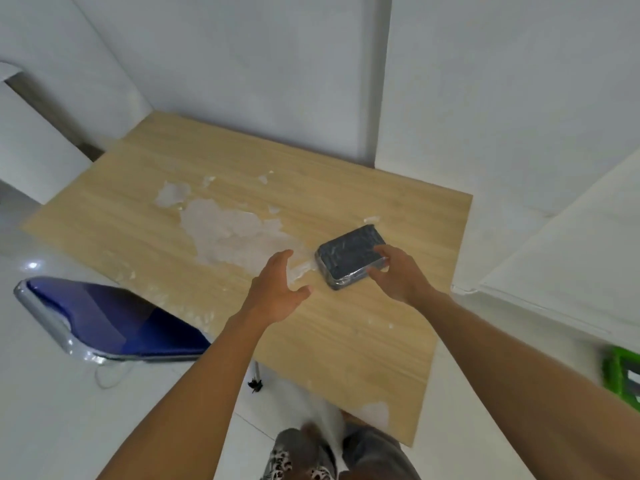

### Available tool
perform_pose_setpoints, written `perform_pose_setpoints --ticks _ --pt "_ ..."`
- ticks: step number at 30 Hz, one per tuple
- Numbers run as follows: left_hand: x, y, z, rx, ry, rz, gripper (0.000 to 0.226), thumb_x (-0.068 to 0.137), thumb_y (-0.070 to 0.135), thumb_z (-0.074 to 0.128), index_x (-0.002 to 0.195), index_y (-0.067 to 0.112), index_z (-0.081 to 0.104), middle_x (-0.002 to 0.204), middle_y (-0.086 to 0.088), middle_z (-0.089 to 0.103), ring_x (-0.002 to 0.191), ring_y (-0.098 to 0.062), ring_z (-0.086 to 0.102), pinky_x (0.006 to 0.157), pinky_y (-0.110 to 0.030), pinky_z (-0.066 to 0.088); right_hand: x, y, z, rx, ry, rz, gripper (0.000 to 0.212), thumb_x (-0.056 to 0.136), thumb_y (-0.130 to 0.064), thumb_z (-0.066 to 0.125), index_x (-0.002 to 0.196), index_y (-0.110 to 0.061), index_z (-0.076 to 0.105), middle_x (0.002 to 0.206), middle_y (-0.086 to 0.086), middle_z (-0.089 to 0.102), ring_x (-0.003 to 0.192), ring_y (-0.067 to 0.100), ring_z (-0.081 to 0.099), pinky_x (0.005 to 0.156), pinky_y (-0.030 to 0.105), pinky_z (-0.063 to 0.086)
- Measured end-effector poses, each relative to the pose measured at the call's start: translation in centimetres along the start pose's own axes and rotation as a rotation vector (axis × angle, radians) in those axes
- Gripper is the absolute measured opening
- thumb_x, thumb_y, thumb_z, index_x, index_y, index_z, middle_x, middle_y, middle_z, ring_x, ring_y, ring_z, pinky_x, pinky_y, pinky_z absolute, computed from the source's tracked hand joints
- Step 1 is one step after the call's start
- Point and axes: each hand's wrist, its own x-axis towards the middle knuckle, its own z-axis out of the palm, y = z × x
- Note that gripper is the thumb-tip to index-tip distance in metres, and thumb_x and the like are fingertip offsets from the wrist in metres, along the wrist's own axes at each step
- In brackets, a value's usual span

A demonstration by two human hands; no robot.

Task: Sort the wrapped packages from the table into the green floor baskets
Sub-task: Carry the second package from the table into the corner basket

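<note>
One dark package wrapped in clear film (349, 259) lies flat on the wooden table (138, 220), right of centre. My right hand (398, 275) is on its near right corner, fingers curled over the top and thumb at the front edge. My left hand (278, 289) hovers open just left of the package, palm turned toward it, not touching it. A green floor basket (614, 372) shows only as a sliver at the right edge, with something pale inside.
The table top has peeled white patches in the middle. A blue chair (110, 320) stands by the table's left near side. White walls close the back and a white counter (571, 258) runs along the right. My legs are below the table's near edge.
</note>
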Motion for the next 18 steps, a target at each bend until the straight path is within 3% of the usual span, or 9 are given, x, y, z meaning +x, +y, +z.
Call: perform_pose_setpoints --ticks 6,10,12,15,18 --pt "5.9 -1.0 1.4 0.119 -0.167 0.134 0.100 0.075 0.053 0.074 0.151 0.023 0.018 0.161 0.000 0.019 0.144 -0.021 0.026 0.115 -0.045 0.024 1.3 0.4 2.2 0.077 0.134 0.171 0.054 0.090 -0.027 0.066 0.139 -0.015 0.048 0.137 0.012 0.053 0.123 0.029 0.053 0.099 0.039 0.045" --pt "9.2 0.1 2.9 0.148 -0.169 0.283 0.101 0.061 0.062 0.077 0.141 0.023 0.029 0.142 0.000 0.039 0.131 -0.024 0.042 0.103 -0.042 0.036 1.1 0.4 2.9 0.114 0.222 0.268 0.055 0.089 -0.029 0.068 0.139 -0.016 0.048 0.137 0.010 0.054 0.121 0.027 0.054 0.099 0.040 0.046" --pt "10.7 0.4 4.0 0.214 -0.212 0.302 0.117 0.055 0.066 0.079 0.147 0.020 0.021 0.152 -0.007 0.029 0.140 -0.028 0.031 0.107 -0.052 0.033 0.7 0.5 3.5 0.130 0.256 0.308 0.055 0.089 -0.029 0.067 0.139 -0.016 0.048 0.137 0.009 0.054 0.122 0.025 0.053 0.100 0.041 0.046" --pt "12.0 0.3 5.2 0.347 -0.285 0.322 0.131 0.054 0.064 0.082 0.152 0.018 0.009 0.161 -0.013 0.011 0.147 -0.030 0.014 0.112 -0.056 0.026 -0.1 0.4 4.8 0.159 0.291 0.351 0.054 0.089 -0.030 0.067 0.138 -0.017 0.048 0.138 0.007 0.054 0.122 0.024 0.053 0.101 0.044 0.045" --pt "12.6 -0.4 5.5 0.338 -0.302 0.376 0.110 0.059 0.052 0.084 0.146 0.017 0.027 0.148 -0.006 0.034 0.137 -0.028 0.033 0.103 -0.051 0.038 -1.1 0.3 5.7 0.162 0.282 0.386 0.055 0.090 -0.032 0.067 0.139 -0.017 0.047 0.138 0.007 0.054 0.121 0.023 0.053 0.101 0.041 0.046"
